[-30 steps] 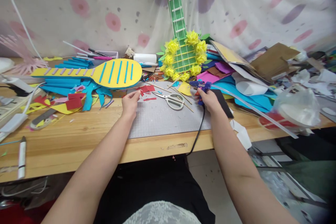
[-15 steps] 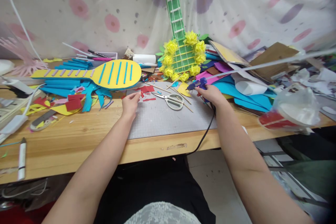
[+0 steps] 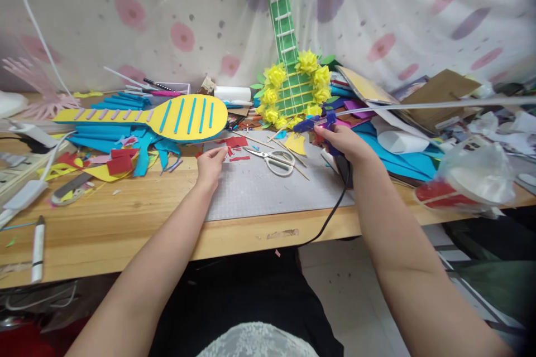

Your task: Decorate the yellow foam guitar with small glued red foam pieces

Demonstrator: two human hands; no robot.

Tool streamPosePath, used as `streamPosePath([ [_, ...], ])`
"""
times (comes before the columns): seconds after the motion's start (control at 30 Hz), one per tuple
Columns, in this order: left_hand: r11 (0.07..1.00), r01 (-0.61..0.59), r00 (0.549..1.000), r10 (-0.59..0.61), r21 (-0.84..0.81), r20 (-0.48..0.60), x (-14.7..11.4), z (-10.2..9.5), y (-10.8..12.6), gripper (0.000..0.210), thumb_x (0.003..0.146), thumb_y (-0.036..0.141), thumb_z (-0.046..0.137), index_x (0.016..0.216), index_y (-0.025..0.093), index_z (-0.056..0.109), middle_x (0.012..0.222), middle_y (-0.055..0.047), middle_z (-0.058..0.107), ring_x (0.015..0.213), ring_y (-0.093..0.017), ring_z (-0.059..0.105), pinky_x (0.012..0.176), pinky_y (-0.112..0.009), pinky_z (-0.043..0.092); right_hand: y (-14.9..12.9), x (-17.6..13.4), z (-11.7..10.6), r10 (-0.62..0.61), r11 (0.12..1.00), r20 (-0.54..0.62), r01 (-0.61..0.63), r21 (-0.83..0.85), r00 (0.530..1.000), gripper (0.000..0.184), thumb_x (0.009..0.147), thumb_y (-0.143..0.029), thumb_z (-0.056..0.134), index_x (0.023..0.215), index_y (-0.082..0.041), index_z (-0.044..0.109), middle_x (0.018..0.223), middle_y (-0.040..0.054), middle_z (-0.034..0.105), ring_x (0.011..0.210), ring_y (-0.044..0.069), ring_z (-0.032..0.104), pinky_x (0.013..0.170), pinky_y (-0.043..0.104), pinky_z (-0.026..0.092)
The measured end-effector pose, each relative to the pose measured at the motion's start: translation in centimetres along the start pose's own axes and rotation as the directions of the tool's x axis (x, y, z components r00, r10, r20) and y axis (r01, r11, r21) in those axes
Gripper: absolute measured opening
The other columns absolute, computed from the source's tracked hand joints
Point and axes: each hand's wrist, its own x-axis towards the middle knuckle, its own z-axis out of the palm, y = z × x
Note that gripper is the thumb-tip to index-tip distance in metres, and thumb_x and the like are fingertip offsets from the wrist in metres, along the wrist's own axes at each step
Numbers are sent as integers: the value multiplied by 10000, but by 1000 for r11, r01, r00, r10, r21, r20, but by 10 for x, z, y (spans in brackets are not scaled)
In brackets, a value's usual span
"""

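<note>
Glue gun (image 3: 309,123) gripped, long translucent rod (image 3: 419,105) jutting out behind!
Right hand (image 3: 345,140) clasps the blue plastic by the gridded mat (image 3: 259,195); left hand (image 3: 210,167) pinches beside thin red scraps (image 3: 238,141), any hold impossible to tell.

text: none legible | labels: none legible | brands, numbers: none legible | signs: none legible
</note>
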Motion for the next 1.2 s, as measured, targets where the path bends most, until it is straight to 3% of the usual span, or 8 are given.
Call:
streamPosePath([
  [0.13,1000,1,1000,-1,-3,-3,0,1,1,268,522,330,724,689,122,710,591,-17,610,564,-86,462,595,-232,396,-22,-5,27,-125,975,44,114,191,991,485,762,-631,496,721,-154,574,622,33,590,466,62,427,454,186,353],
  [0.27,999,18,1000,-18,-52,-4,0,0,2,262,495,334,744,656,132,701,626,-24,625,582,-88,479,615,-238,408,-48,-10,59,-204,979,132,198,53,970,474,786,-596,483,725,-144,612,529,4,529,465,72,425,483,196,355],
  [0.37,996,43,999,-43,-84,0,2,-1,3,268,482,339,755,646,136,693,631,-17,617,598,-90,488,623,-241,408,-57,-11,77,-232,966,198,249,-68,953,449,747,-583,540,748,-145,640,577,16,578,514,97,487,537,219,394],
  [0.47,994,57,998,-57,-92,2,2,-1,3,265,480,336,755,636,133,687,621,-13,609,604,-91,491,626,-242,410,-61,-11,88,-248,951,189,276,-138,950,430,718,-573,579,793,-156,655,671,30,634,633,134,564,626,239,430],
  [0.8,998,35,999,-36,-45,-9,1,0,1,296,478,350,757,654,121,694,605,-18,605,595,-94,486,611,-237,404,-68,-8,100,-237,931,151,269,-246,960,454,738,-608,541,797,-169,640,798,72,669,760,184,603,687,273,432],
  [1.2,1000,17,1000,-17,-7,-2,1,0,0,291,502,353,736,682,126,712,635,-33,625,591,-97,482,602,-238,393,-70,-8,101,-262,930,142,289,-228,955,439,745,-582,555,854,-165,637,838,79,672,786,189,605,686,275,429],
])
